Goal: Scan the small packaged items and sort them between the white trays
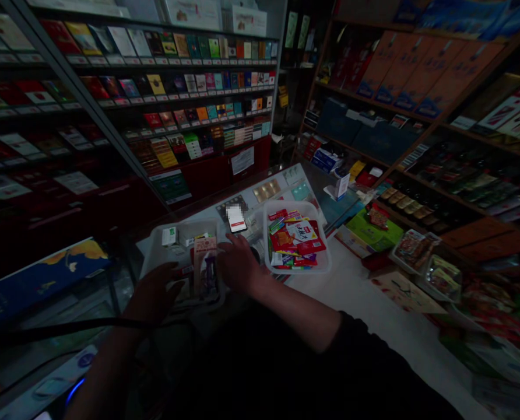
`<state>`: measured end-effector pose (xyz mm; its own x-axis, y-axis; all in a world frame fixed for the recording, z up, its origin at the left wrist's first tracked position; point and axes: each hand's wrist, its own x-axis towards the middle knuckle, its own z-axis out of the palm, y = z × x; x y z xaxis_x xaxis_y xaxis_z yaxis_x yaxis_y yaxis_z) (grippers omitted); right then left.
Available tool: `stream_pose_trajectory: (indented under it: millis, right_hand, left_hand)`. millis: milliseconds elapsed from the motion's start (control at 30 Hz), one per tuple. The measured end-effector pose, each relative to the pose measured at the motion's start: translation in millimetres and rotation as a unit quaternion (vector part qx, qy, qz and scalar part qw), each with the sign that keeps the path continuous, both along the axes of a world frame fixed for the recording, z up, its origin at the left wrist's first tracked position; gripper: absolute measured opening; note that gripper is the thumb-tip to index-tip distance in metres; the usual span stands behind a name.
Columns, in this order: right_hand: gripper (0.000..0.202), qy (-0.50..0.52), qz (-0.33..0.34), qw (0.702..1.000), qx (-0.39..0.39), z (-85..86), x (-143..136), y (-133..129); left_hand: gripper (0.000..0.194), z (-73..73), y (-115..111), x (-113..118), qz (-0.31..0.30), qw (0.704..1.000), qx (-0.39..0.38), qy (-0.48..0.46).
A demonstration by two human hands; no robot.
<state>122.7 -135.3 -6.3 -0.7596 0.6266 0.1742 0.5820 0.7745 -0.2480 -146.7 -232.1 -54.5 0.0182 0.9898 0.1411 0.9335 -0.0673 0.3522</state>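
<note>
A translucent plastic tub (155,248) stands on the counter in front of me, with a small white box (169,235) and a tall pinkish package (205,251) in it. My left hand (157,289) reaches over its near left side, thumb and fingers apart, and holds nothing that I can see. At the tub's right rim is my right hand (240,265), its fingers curled; what they grip, if anything, is hidden in the dark. Just beyond that hand lies a lit phone (236,223). To the right, a second tub (325,265) holds colourful snack packets (297,236).
Behind the glass counter rise shelves of cigarette packs (190,81). A blue box (45,274) lies at the left, and a dark cable (89,322) crosses near my left forearm. Snack trays (417,248) and a green box (376,230) sit at the right.
</note>
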Motion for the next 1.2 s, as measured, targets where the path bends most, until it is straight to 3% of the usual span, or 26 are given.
stream_pose_trajectory:
  millis: [200,333,533,667,867,1200]
  right_hand:
    - [0.016,0.086,-0.115,0.99,-0.008,-1.8,36,11]
    - [0.017,0.102,-0.197,0.975,-0.013,-2.4,65,15]
    - [0.018,0.005,-0.316,0.946,-0.07,-15.0,105,21]
    - [0.028,-0.076,-0.357,0.923,-0.12,-27.0,114,23]
    - [0.03,-0.125,-0.36,0.911,-0.158,-39.8,109,32]
    - [0.023,-0.15,-0.353,0.898,-0.215,-50.8,100,47]
  left_hand:
    - [0.032,31.6,42,47,-0.111,0.993,0.032,-0.039]
    - [0.027,44.3,70,75,-0.166,0.985,0.035,-0.037]
    - [0.022,51.2,105,106,-0.201,0.98,0.011,-0.006]
    - [0.022,57.9,124,129,-0.239,0.971,0.008,-0.008]
    - [0.023,52.7,147,152,-0.274,0.962,0.001,0.01]
    - [0.021,36.6,170,166,-0.301,0.953,-0.003,0.013]
